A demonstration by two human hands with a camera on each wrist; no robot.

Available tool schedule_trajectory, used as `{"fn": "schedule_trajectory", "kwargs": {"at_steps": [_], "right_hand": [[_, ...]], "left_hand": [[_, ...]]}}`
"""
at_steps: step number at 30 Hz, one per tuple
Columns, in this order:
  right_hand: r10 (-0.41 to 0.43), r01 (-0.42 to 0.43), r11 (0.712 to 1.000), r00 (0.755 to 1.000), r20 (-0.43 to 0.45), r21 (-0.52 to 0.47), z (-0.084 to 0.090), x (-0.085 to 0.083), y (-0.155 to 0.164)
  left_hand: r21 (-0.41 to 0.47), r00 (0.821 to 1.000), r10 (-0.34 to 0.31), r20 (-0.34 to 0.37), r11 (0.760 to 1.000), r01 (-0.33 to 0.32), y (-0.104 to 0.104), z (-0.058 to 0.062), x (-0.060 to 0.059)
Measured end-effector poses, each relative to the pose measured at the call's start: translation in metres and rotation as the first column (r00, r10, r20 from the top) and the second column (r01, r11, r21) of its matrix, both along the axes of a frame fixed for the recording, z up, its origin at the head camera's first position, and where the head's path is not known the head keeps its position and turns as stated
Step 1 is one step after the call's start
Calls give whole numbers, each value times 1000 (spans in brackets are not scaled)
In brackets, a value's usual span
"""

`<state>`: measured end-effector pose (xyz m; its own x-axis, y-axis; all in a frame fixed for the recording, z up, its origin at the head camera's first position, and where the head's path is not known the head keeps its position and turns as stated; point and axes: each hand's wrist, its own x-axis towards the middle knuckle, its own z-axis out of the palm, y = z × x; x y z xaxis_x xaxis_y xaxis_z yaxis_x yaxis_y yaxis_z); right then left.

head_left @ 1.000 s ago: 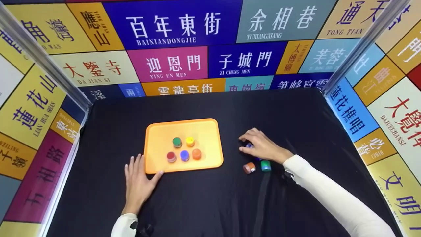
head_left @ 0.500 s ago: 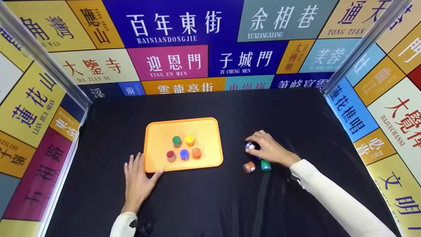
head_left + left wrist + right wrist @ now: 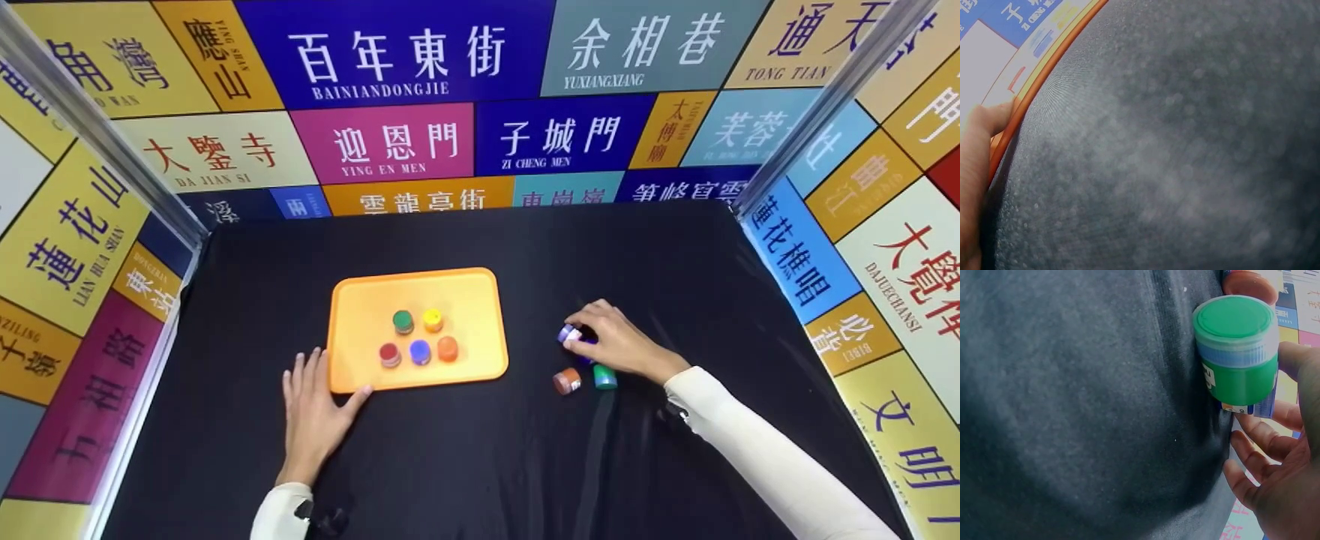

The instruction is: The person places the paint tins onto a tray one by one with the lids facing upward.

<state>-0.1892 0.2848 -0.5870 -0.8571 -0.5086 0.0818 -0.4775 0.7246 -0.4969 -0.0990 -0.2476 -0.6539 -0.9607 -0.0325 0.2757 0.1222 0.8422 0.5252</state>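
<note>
Table: a black cloth [image 3: 465, 450] covers the whole top.
Walls: bright sign boards [image 3: 390, 142] with big letters stand at the back and on both sides.
Tray: an orange tray [image 3: 360, 300] lies flat on the cloth, left of the middle.
In the tray: five little jars stand up, caps on top. A green one [image 3: 403, 322] and a yellow one [image 3: 433, 320] are in the back row. A red one [image 3: 389, 355], a blue one [image 3: 420, 352] and an orange one [image 3: 448, 349] are in the front row.
Left hand: the left hand [image 3: 313, 416] lies flat on the cloth with straight fingers and holds nothing. Its thumb touches the tray's near left corner.
Right hand: the right hand [image 3: 619, 345] is to the right of the tray, and its fingers curl round a blue jar [image 3: 570, 334].
Blue jar: it is tipped on its side. Its long way runs left to right, and its pale end points left, toward the tray. It seems to be just off the cloth, but the view is too small to be sure.
Other jars: an orange jar on the cloth [image 3: 567, 381] and a green jar on the cloth [image 3: 604, 376] sit just beside the right hand, near its wrist. In the right wrist view the green one stands up with its cap on top.
</note>
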Motion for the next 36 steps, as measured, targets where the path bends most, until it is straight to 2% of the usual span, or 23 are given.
{"fn": "schedule_trajectory", "kwargs": {"at_steps": [13,20,36], "right_hand": [[10,-10,1000,1000,-3,-7,-5,1,-4],[48,-48,999,999,-12,-17,-2,0,-8],[18,-17,1000,1000,-10,24,-3,-3,-17]], "left_hand": [[-6,1000,-1,-16,1000,0,0,-1,-1],[-4,1000,0,-19,1000,0,0,-1,0],[5,1000,7,3,1000,-7,0,2,1]]}}
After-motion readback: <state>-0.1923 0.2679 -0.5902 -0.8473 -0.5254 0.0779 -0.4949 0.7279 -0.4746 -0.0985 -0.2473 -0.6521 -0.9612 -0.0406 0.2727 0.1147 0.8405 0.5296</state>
